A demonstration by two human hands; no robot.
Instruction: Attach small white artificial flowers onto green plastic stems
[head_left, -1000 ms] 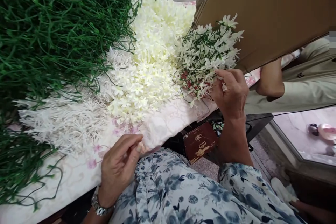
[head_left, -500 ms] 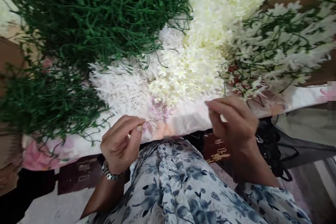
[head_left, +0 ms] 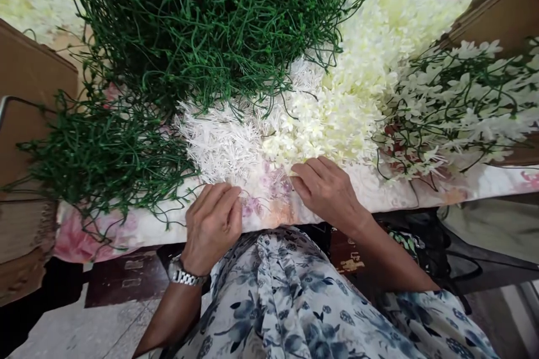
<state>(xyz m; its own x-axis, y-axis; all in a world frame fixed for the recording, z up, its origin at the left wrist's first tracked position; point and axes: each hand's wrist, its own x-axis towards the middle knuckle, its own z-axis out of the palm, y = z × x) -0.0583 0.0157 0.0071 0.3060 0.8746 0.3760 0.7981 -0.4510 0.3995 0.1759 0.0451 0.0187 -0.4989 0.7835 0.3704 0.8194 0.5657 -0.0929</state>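
Note:
My left hand, with a metal-band watch on its wrist, is closed at the table's front edge. Its thumb and fingers are pressed together, and what they hold is hidden or too thin to make out. Just beyond it lies a pile of white spiky flower pieces. My right hand is also closed, its fingertips pinched at the near edge of a heap of cream artificial blossoms. Whatever is in that pinch cannot be made out. Green plastic stems lie to the left of my left hand.
A tall mound of green stems fills the back. Assembled white flower sprays lie at right. Cardboard boxes stand at left and back right. A floral cloth covers the table up to its front edge.
My right hand has moved left and turned down to the near edge of the cream blossoms. My left hand has turned back-up, its fingers closer together. The view has shifted slightly.

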